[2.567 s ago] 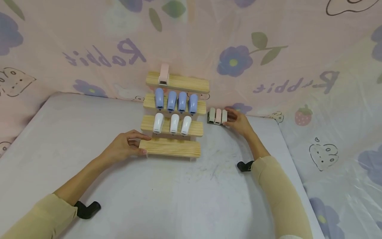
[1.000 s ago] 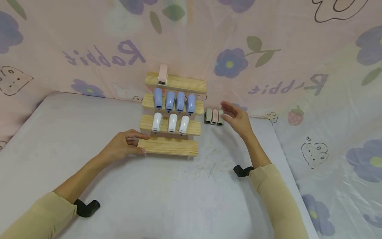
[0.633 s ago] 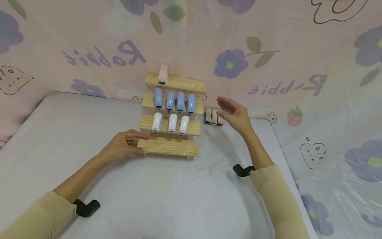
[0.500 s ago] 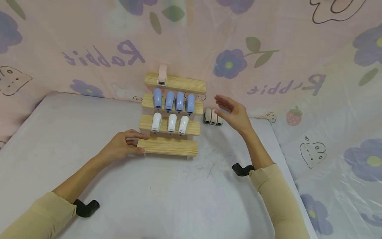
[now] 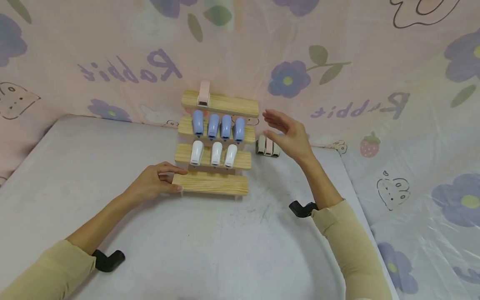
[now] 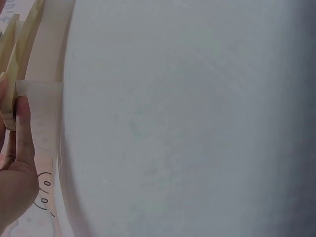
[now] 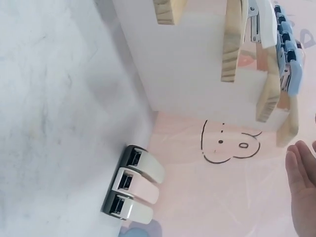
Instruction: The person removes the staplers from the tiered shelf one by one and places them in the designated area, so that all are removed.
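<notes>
A stepped wooden display rack [image 5: 211,184] stands on the table. My left hand [image 5: 151,183] grips the left end of its lowest board, thumb and fingers on opposite faces in the left wrist view. My right hand [image 5: 290,135] hovers near the rack's right side, holding nothing, with fingers fairly straight and thumb apart. Below it on the table is a row of small staplers [image 5: 268,146], a pink one between two grey-green ones. In the right wrist view the fingertips [image 7: 292,160] come close to the end of the top board; contact cannot be told.
On the rack, a pink stapler [image 5: 204,94] sits on the top board, several blue staplers [image 5: 213,126] on the second, and three white staplers [image 5: 216,154] on the third. A patterned curtain [image 5: 232,46] rises right behind the rack. Black angled pieces [image 5: 108,261] sit at both wrists.
My right hand has left the grey-green stapler at the row's right end, which it was touching, and moved up and left towards the rack. The left hand stays on the board.
</notes>
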A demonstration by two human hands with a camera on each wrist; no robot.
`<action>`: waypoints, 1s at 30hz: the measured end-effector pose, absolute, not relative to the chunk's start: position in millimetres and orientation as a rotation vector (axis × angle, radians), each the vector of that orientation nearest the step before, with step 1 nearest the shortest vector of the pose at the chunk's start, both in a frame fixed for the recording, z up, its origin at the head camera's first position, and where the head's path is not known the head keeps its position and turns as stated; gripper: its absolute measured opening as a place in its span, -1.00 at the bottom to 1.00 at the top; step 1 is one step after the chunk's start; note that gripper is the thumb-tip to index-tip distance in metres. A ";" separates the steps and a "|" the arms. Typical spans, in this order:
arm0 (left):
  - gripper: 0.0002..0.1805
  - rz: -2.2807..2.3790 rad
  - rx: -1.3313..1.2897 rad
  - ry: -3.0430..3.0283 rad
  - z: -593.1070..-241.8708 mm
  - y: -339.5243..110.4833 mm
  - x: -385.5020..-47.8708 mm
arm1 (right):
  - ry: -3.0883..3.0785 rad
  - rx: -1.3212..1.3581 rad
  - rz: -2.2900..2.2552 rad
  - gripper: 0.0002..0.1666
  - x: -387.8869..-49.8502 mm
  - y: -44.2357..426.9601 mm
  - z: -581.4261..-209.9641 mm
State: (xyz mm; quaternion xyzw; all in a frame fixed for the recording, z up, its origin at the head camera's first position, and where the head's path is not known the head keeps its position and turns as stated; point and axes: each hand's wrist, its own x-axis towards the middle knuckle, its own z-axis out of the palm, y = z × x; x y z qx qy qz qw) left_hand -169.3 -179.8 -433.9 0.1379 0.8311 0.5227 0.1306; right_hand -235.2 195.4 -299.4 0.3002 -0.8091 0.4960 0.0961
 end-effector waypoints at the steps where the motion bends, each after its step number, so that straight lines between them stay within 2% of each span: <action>1: -0.46 1.519 0.401 2.410 -433.8 -179.7 -169.6 | -2.385 0.900 1.470 -0.38 -235.3 193.3 -298.0; 17: -0.43 1.538 0.391 2.380 -430.7 -178.3 -168.2 | -2.427 0.972 1.418 -0.42 -234.8 153.5 -269.9; 24: -0.44 1.537 0.381 2.373 -430.4 -178.2 -169.0 | -2.458 0.984 1.409 -0.34 -248.6 141.6 -272.4; 30: -0.44 1.542 0.383 2.370 -429.7 -177.7 -169.1 | -2.532 0.954 1.379 -0.34 -243.0 131.6 -254.6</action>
